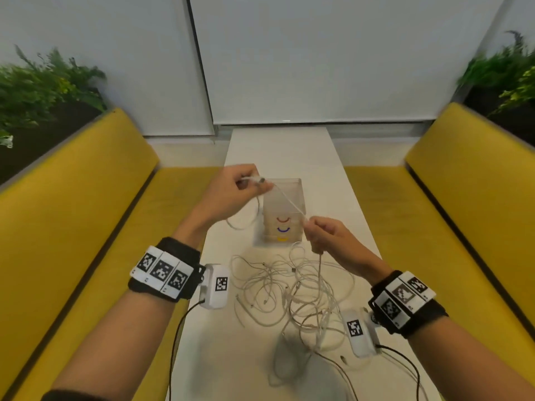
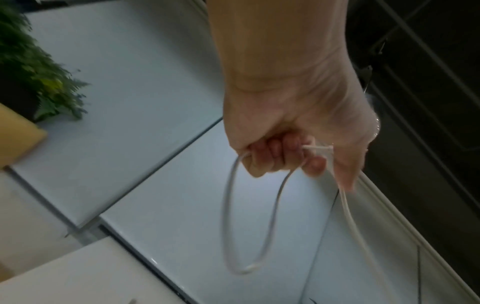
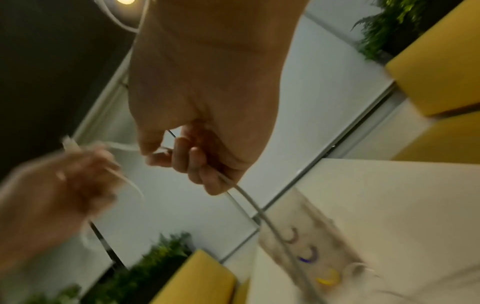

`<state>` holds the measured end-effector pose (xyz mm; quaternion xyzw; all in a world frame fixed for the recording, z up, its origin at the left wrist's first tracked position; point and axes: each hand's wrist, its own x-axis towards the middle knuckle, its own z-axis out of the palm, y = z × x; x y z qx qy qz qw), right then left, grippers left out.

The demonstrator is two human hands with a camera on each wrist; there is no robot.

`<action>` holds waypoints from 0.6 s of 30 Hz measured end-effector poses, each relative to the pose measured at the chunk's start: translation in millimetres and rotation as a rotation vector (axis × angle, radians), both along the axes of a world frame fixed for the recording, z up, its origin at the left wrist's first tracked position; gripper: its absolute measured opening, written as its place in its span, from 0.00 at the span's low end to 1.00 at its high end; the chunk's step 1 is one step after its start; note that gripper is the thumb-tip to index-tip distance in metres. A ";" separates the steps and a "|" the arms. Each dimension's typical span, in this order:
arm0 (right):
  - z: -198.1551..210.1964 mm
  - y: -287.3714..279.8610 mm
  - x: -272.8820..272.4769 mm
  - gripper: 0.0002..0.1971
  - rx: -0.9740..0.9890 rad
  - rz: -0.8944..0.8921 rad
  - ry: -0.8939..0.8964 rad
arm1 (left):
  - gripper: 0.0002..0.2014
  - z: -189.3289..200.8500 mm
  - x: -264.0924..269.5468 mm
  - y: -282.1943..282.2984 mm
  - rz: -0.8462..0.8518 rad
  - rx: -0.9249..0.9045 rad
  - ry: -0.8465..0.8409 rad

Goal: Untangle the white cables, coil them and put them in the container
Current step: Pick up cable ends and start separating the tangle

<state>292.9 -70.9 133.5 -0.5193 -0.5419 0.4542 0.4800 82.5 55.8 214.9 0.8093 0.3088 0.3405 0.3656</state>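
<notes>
A clear plastic container (image 1: 285, 195) with red, blue and yellow arcs on its front stands mid-table. My left hand (image 1: 246, 183) is raised beside its left rim and grips a white cable (image 1: 289, 201) near its plug, with one loop (image 2: 249, 216) hanging from the curled fingers (image 2: 275, 156). The same cable runs taut across the container to my right hand (image 1: 318, 233), which pinches it and lets it run down into the tangle of white cables (image 1: 298, 287) lying on the table. In the right wrist view the cable (image 3: 249, 201) leaves my right hand (image 3: 182, 158) downward.
The narrow white table (image 1: 289, 146) runs away from me between two yellow benches (image 1: 86, 215). Plants (image 1: 43, 88) stand behind both benches. Black wires (image 1: 179, 337) from the wrist units hang near the table's front edge. A white blind covers the wall ahead.
</notes>
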 end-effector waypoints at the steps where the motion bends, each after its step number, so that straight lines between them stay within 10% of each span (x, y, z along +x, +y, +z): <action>1: -11.3 -3.5 3.0 0.16 -0.037 0.002 -0.030 | 0.19 7.8 -4.2 2.1 0.033 -0.016 -0.091; 7: -69.6 -30.2 23.1 0.29 -0.224 -0.084 -0.158 | 0.16 43.7 -34.4 27.5 0.261 -0.073 -0.507; 18: -73.5 -26.6 62.9 0.16 -0.299 -0.288 -0.265 | 0.14 10.6 -17.1 32.3 0.228 -0.049 -0.114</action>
